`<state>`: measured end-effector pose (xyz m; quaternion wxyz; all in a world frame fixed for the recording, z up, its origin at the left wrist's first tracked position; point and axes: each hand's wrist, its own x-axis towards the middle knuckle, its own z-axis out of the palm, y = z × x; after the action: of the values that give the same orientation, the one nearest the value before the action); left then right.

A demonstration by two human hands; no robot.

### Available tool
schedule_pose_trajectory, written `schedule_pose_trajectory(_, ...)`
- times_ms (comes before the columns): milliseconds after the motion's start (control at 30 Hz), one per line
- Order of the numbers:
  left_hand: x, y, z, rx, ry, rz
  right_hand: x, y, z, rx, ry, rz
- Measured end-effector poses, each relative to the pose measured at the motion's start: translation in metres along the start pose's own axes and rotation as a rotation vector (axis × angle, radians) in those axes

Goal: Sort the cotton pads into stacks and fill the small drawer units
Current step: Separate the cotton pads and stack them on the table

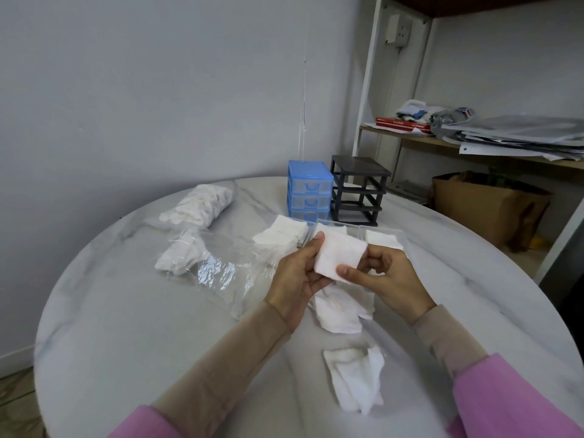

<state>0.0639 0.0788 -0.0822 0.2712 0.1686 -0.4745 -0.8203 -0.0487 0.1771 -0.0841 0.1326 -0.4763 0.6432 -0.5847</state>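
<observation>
Head view, nearest pile: loose cotton pads (355, 379) lie crumpled on the table (126, 327) near the front edge, not yet stacked.
Second pile: more pads (339, 311) lie under the hands, also unsorted.
Left hand (295, 278): fingers curled round the left edge of a small stack of pads (339, 256), gripping it.
Right hand (390, 276): thumb and fingers pinch the right side of the same stack; the two hands seem to be squaring it up.
Clear trays (357, 229): just behind the hands, drawers pulled out of a unit, each with some pads inside, partly filled as far as can be seen.
Side stack (281, 235): a pile of pads left of the trays.
Plastic bag (218, 267): open, crumpled, some pads inside.
Far bundle (199, 203): a packed roll of pads, untouched.
Blue unit (309, 191): drawers in; contents cannot be told.
Black frame (358, 191): empty of drawers.
Progress: judged partway; several piles are left to stack and the trays must go back.
</observation>
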Motion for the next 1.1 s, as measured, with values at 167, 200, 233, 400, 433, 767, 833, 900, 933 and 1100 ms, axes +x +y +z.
schedule_pose_trajectory(167,-0.001,-0.003,-0.001,0.042,-0.033,0.070,0.000,-0.002,0.001,0.019,0.014,0.004)
schedule_pose_trajectory(200,0.000,-0.003,-0.002,0.049,-0.034,0.079,0.000,-0.003,0.001,0.025,0.031,0.006)
schedule_pose_trajectory(233,0.000,-0.003,-0.002,0.051,-0.034,0.086,0.001,-0.003,0.001,0.038,0.054,0.011)
schedule_pose_trajectory(400,0.000,-0.004,-0.002,0.139,-0.051,0.157,0.003,-0.003,0.002,0.208,0.131,0.002)
schedule_pose_trajectory(433,-0.001,-0.005,-0.001,0.160,-0.059,0.176,0.003,-0.004,0.001,0.211,0.134,-0.004)
schedule_pose_trajectory(767,0.003,-0.012,-0.009,0.605,0.108,0.402,0.004,0.007,0.000,0.101,0.070,0.059)
schedule_pose_trajectory(833,0.003,-0.012,-0.009,0.633,0.086,0.403,0.004,0.005,0.001,0.156,0.062,0.082)
schedule_pose_trajectory(900,0.003,-0.012,-0.009,0.666,0.070,0.403,0.004,0.004,0.001,0.166,0.055,0.094)
schedule_pose_trajectory(933,0.003,-0.012,-0.009,0.676,0.069,0.398,0.003,0.005,0.000,0.150,0.055,0.094)
schedule_pose_trajectory(1100,0.005,-0.011,-0.009,0.470,0.131,0.275,0.004,0.008,-0.003,0.118,0.097,0.081)
